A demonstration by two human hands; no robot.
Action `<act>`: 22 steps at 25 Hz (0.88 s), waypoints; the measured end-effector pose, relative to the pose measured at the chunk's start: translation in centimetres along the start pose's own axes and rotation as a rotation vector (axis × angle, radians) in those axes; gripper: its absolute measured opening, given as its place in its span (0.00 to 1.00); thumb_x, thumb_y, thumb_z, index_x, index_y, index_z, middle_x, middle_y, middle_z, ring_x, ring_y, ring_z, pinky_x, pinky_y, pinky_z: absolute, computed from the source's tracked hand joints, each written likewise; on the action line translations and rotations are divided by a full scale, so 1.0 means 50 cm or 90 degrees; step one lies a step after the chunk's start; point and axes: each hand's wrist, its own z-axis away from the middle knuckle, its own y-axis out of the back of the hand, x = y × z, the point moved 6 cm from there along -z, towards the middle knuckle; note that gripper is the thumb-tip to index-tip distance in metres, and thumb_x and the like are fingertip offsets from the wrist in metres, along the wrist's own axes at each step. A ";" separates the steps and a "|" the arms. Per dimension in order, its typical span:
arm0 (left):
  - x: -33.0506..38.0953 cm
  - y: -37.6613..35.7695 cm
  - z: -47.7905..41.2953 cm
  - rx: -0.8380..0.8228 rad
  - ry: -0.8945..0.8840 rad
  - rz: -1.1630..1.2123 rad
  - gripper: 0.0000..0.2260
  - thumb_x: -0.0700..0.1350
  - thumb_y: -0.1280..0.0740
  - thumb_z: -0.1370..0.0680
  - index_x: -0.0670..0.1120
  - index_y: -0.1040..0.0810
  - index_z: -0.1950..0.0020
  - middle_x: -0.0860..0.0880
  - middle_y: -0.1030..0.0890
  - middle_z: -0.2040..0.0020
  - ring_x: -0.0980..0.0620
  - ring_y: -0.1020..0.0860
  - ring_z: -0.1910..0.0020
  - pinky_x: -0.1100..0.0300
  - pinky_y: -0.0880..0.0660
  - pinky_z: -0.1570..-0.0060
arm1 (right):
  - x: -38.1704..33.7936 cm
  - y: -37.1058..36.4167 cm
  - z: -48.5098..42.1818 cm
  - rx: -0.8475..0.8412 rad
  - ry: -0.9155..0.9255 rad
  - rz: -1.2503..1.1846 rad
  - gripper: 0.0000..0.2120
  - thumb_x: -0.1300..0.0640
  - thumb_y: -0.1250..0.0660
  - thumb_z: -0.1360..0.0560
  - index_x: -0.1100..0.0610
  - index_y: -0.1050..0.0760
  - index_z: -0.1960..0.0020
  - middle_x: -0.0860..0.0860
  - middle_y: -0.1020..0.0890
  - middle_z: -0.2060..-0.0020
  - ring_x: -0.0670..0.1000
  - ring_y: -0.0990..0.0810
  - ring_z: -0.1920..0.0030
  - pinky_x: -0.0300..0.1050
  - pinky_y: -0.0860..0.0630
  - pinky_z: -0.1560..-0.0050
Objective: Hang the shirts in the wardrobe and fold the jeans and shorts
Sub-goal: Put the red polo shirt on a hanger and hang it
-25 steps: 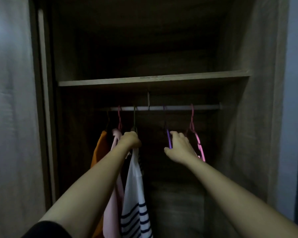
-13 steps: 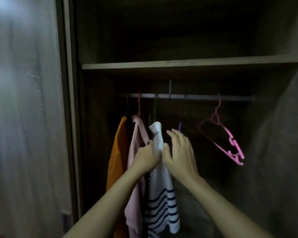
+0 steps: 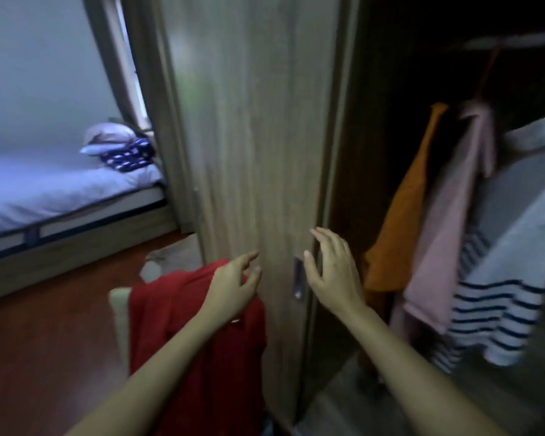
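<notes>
Three hung shirts [image 3: 447,231] occupy the frame's right; the red shirt [image 3: 195,328] lies draped lower centre. Left hand [image 3: 235,286] over it and right hand [image 3: 332,273] are spread, empty. Next, probably: grasp it for hanging.

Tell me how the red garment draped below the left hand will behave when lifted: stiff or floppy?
Probably floppy: the red garment hangs in soft folds over a pale support and would sag from one grip point. Likely light, as it looks like thin cloth. It may slide off the support if tugged sideways.
</notes>
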 end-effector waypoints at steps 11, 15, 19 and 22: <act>-0.473 0.119 -0.018 -0.158 0.079 -0.286 0.36 0.67 0.56 0.23 0.44 0.45 0.23 0.45 0.44 0.23 0.46 0.47 0.24 0.50 0.48 0.27 | -0.065 -0.490 0.021 -0.285 -0.285 -0.012 0.26 0.48 0.45 0.20 0.63 0.40 0.28 0.61 0.34 0.32 0.60 0.35 0.31 0.52 0.40 0.31; -0.519 0.082 -0.010 -0.186 0.032 -0.311 0.43 0.69 0.67 0.30 0.45 0.45 0.23 0.46 0.40 0.24 0.47 0.45 0.24 0.48 0.50 0.27 | -0.067 -0.509 0.022 -0.146 -0.370 -0.030 0.23 0.47 0.39 0.23 0.62 0.32 0.35 0.60 0.32 0.37 0.61 0.30 0.37 0.53 0.34 0.35; -0.540 0.070 -0.014 -0.180 -0.015 -0.322 0.32 0.64 0.51 0.23 0.41 0.25 0.35 0.43 0.23 0.36 0.43 0.25 0.36 0.40 0.31 0.40 | -0.090 -0.510 -0.014 -0.069 -0.424 -0.070 0.28 0.39 0.35 0.28 0.61 0.27 0.41 0.59 0.23 0.44 0.60 0.24 0.41 0.52 0.29 0.38; -0.542 0.071 -0.018 -0.163 -0.024 -0.258 0.33 0.63 0.47 0.27 0.40 0.28 0.33 0.43 0.26 0.32 0.44 0.30 0.31 0.40 0.38 0.33 | -0.106 -0.524 -0.050 -0.141 -0.443 -0.065 0.26 0.41 0.34 0.28 0.59 0.26 0.40 0.60 0.19 0.46 0.60 0.22 0.42 0.49 0.27 0.42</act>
